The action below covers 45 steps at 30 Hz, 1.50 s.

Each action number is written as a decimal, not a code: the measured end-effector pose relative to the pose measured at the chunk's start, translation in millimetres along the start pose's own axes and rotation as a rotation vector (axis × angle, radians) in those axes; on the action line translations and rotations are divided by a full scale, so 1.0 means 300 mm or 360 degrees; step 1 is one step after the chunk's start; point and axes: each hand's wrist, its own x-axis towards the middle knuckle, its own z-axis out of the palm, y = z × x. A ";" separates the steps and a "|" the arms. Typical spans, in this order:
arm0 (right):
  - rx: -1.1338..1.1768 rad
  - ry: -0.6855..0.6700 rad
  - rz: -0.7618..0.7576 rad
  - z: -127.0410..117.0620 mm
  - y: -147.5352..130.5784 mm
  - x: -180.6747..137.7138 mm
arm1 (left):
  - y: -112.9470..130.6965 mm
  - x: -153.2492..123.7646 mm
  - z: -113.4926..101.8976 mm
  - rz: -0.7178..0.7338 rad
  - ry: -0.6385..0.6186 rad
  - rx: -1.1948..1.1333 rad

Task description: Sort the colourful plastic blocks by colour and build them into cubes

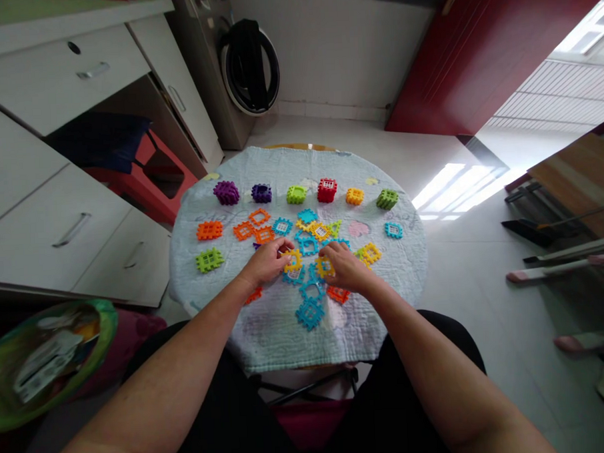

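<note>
Sunlit white floor point(485, 292), grey drawers point(56, 217), red door point(474, 52).

Six assembled cubes point(326, 190) in a row — two purple, two green — and two hands point(268, 261).

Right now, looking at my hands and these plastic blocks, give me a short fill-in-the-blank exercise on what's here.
1. The left hand and the right hand each touch a ____ flat piece.
2. The far row of built cubes counts ____ cubes.
3. The two cubes at the row's left end are ____.
4. The cloth covers a ____ table.

Missing words: yellow; six; purple; round
</note>
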 end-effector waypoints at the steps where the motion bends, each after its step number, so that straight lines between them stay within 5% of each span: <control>1: 0.0093 0.0073 0.0039 -0.030 0.028 -0.006 | -0.002 0.002 0.000 0.0004 -0.0002 0.0001; 5: 0.0222 0.0353 0.0360 -0.151 0.153 -0.062 | -0.021 0.010 0.005 0.0015 -0.0040 -0.0026; 8: 0.0115 0.0139 0.0464 -0.182 0.200 -0.115 | -0.040 0.016 0.012 0.0026 -0.0088 -0.0093; 11: 0.0037 -0.0093 0.0465 -0.156 0.192 -0.146 | -0.046 0.019 0.016 0.0010 -0.0098 -0.0118; 19: -0.0172 -0.0303 0.0598 -0.058 0.122 -0.161 | -0.033 0.026 0.009 -0.0019 -0.0087 -0.0183; 32: -0.0272 -0.0286 0.0665 -0.055 0.078 -0.161 | 0.005 0.021 0.027 -0.0215 -0.0083 -0.0586; 35: -0.0198 -0.0236 0.0754 -0.107 0.121 -0.166 | 0.009 0.019 0.026 -0.0240 -0.0079 -0.0586; 40: -0.0215 0.0181 0.1212 -0.205 0.242 -0.178 | 0.023 0.014 0.016 -0.0308 -0.0046 -0.0567; 45: -0.0211 0.0086 0.1243 -0.176 0.260 -0.148 | 0.022 0.016 0.017 -0.0324 -0.0006 -0.0568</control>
